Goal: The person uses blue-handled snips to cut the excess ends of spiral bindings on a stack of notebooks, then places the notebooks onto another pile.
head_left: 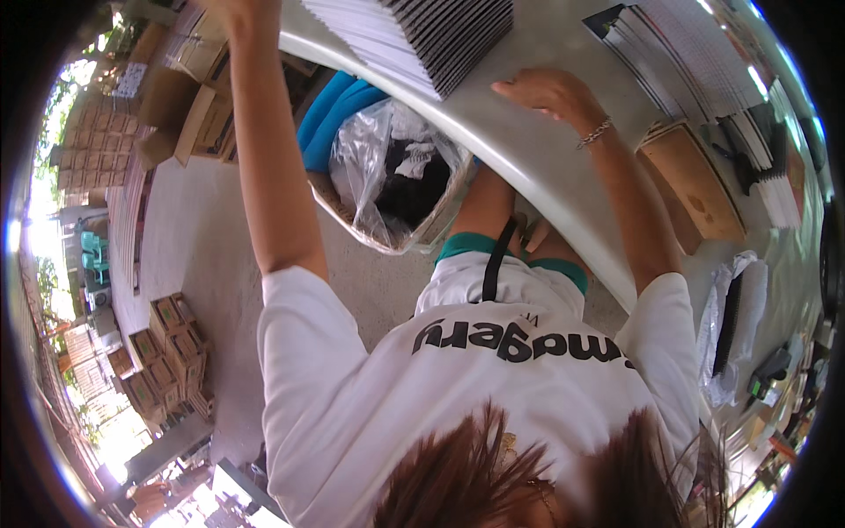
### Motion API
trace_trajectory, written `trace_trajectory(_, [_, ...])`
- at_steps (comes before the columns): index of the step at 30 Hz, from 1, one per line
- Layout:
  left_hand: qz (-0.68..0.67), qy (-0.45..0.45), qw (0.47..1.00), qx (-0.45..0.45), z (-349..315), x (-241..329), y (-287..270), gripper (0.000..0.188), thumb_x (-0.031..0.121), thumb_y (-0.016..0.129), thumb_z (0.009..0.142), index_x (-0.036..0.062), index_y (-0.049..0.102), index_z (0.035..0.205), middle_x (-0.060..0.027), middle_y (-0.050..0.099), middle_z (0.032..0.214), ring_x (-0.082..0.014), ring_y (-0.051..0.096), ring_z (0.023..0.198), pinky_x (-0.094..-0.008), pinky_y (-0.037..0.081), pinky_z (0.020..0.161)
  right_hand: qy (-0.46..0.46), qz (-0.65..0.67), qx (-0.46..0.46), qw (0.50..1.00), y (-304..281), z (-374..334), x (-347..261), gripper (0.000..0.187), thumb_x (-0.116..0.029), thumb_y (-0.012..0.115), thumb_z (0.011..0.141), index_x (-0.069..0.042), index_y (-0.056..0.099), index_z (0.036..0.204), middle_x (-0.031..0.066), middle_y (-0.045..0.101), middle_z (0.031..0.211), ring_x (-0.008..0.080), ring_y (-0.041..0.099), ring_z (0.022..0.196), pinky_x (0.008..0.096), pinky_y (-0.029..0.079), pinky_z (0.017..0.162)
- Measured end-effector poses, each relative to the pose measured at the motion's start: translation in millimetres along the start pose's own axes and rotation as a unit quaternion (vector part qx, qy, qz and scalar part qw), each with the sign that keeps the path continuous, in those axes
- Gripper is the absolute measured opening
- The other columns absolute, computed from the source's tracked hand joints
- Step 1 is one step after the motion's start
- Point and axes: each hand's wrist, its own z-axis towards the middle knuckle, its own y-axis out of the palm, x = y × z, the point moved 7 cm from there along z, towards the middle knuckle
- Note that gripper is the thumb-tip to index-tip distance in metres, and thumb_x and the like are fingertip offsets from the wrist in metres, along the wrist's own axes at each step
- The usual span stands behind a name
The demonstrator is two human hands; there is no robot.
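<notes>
A stack of thin black-and-white bound books or pads (431, 44) stands on the grey table, cut off by the top edge. My right hand (553, 95) is just right of the stack, over the tabletop, apart from it. Its fingers point left, loosely bent, with nothing visible in them; a chain bracelet circles the wrist. My left hand (242, 11) reaches up to the left of the stack. Only its wrist and part of its back show, and the fingers lie beyond the picture's edge.
Below the table edge (493, 163) sits a plastic-lined bin (378, 238) holding black and white scraps, beside a blue rolled item (330, 123). More stacks (669, 62) and a cardboard box (691, 180) stand on the right. Brown cartons (167, 356) are piled on the left floor.
</notes>
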Motion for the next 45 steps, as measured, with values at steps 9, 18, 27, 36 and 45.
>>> trace_trajectory(9, [0.064, -0.369, 0.927, -0.039, -185, -52, -42, 0.047, 0.041, 0.045, 0.099, 0.0048, 0.061, 0.124, -0.012, 0.05, 0.124, -0.0237, 0.05, 0.119, -0.0378, 0.04, 0.102, 0.125, -0.04, 0.247, 0.96, -91, 57, 113, 0.081, -0.069, 0.035, 0.091, -0.002, 0.055, 0.13, 0.0208, 0.051, 0.137, 0.0382, 0.048, 0.127, 0.0497, 0.039, 0.101])
trace_trajectory(18, [0.161, -0.396, 0.888, -0.168, -297, -40, 19, 0.102, 0.022, 0.083, 0.071, 0.0007, 0.019, 0.148, -0.0252, 0.03, 0.141, -0.0394, 0.031, 0.133, -0.0478, 0.027, 0.112, -0.08, 0.441, 0.094, 0.889, -95, 187, 70, 0.062, -0.049, 0.039, 0.098, 0.004, 0.051, 0.129, 0.0207, 0.05, 0.134, 0.0326, 0.043, 0.128, 0.0389, 0.033, 0.107])
trace_trajectory(27, [0.296, -0.391, 0.848, -0.202, -303, -45, 18, 0.106, 0.023, 0.085, 0.068, -0.0026, 0.017, 0.145, -0.0266, 0.036, 0.135, -0.0427, 0.041, 0.123, -0.0459, 0.039, 0.102, -0.096, 0.487, 0.071, 0.865, -75, 242, 58, 0.066, -0.055, 0.036, 0.097, 0.005, 0.053, 0.12, 0.0206, 0.052, 0.12, 0.0325, 0.046, 0.117, 0.0399, 0.035, 0.101])
trace_trajectory(36, [0.288, -0.411, 0.84, -0.207, -303, -40, 27, 0.096, 0.019, 0.078, 0.075, -0.0052, 0.017, 0.144, -0.0263, 0.039, 0.126, -0.0441, 0.046, 0.116, -0.0475, 0.043, 0.095, -0.11, 0.49, 0.08, 0.861, -78, 238, 61, 0.072, -0.06, 0.032, 0.095, 0.006, 0.056, 0.111, 0.0206, 0.054, 0.107, 0.0324, 0.049, 0.106, 0.0409, 0.038, 0.094])
trace_trajectory(45, [0.27, -0.401, 0.853, -0.194, -303, -40, 31, 0.096, 0.014, 0.075, 0.078, -0.0035, 0.012, 0.147, -0.0253, 0.037, 0.126, -0.0434, 0.045, 0.117, -0.0474, 0.041, 0.097, -0.14, 0.474, 0.13, 0.86, -86, 225, 52, 0.079, -0.066, 0.028, 0.094, 0.007, 0.058, 0.102, 0.0205, 0.056, 0.093, 0.0323, 0.052, 0.095, 0.0419, 0.04, 0.088])
